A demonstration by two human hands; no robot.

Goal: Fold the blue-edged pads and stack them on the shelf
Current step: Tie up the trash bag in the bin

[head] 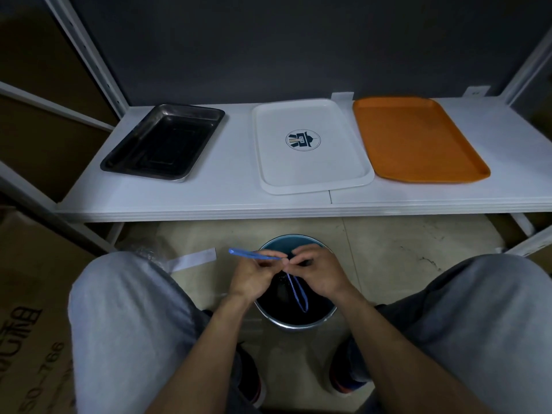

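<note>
1. Held low between the two knees, above a round metal bucket [295,324] on the floor: the blue-edged pad [254,254], seen edge-on as a thin blue strip pointing to the left.
2. At the left hand [254,274]: fingers curled, thumb and fingertips pinching the right end of this strip.
3. At the right hand [316,271]: fingers also curled, fingertips meeting those of the other hand and pinching the same pad at that place; exact grip partly hidden behind the knuckles.
4. Hanging down from between the hands: a narrow blue loop [298,291], over the dark inside of the bucket. Not possible to tell whether part of the pad or a separate piece.
5. Farther away and higher: a white shelf [233,192], well apart from the pad, carrying three trays in a row.
6. On the left of the shelf, a deep black metal tray [162,141], turned at an angle; in the middle, a flat white tray [310,174] with a round dark logo; on the right, an orange tray [418,138], just beside the white one.
7. On the floor to the left of the bucket: a white paper strip [194,259], next to some crumpled clear film.
8. At the near left: a cardboard box [30,324] with printed characters.
9. Near the bucket, on its near side: dark shoes [346,380]; grey trousers on both legs.
</note>
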